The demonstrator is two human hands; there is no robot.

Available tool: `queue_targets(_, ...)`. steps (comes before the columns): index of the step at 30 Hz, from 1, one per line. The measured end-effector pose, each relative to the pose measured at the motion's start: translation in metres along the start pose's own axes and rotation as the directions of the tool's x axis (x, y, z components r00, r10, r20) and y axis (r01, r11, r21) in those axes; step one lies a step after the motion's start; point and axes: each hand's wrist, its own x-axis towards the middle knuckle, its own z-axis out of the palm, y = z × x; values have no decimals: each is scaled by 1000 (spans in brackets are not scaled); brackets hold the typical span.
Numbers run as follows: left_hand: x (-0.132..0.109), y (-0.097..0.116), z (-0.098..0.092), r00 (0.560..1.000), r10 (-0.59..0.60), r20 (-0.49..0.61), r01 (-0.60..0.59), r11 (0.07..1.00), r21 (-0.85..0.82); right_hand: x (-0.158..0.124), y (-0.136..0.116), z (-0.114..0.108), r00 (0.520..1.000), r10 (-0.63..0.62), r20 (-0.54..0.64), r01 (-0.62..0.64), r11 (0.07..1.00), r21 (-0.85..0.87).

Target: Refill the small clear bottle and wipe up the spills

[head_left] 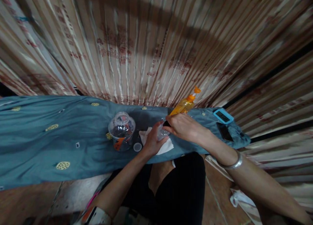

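My left hand [154, 141] is closed around a small clear plastic bottle [162, 133], tilted toward my right hand. At the bottle's upper end, my right hand [183, 126] grips a small black piece [166, 123]; its exact kind is partly hidden by the fingers. Under the hands lies a white tissue [166, 148] on the cloth. To the left stands a large clear plastic jar [121, 133] with an orange and black label, and a small round whitish cap [137, 147] lies beside it. Behind my right hand is a pump bottle [184, 106] of orange-yellow liquid.
A blue-green cloth with pineapple prints [80, 130] covers the narrow table. At its right end lie a light-blue framed device [223, 116] and a dark phone [225, 132]. A patterned curtain [137, 48] hangs close behind the table.
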Motion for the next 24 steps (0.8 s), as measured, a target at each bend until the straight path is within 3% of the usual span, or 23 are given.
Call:
queue_targets(4,0,1,0,1000,11,-3,-11,1000,0,-2,-4,-6,999,-49,17,50,999,-12)
queue_targets(10,-2,2,-1,1000,2,1,-2,1000,-26,4,-3,-3,1000,-1,20,2,999,-49)
queue_targets(16,-1,1,1,1000,2,-12,-2,999,-45,2,1,-2,997,-81,18,81,997,-10)
queue_targets(24,-1,3,1,1000,6,-6,-6,1000,-18,5,-1,0,1000,-23,10,23,999,-35)
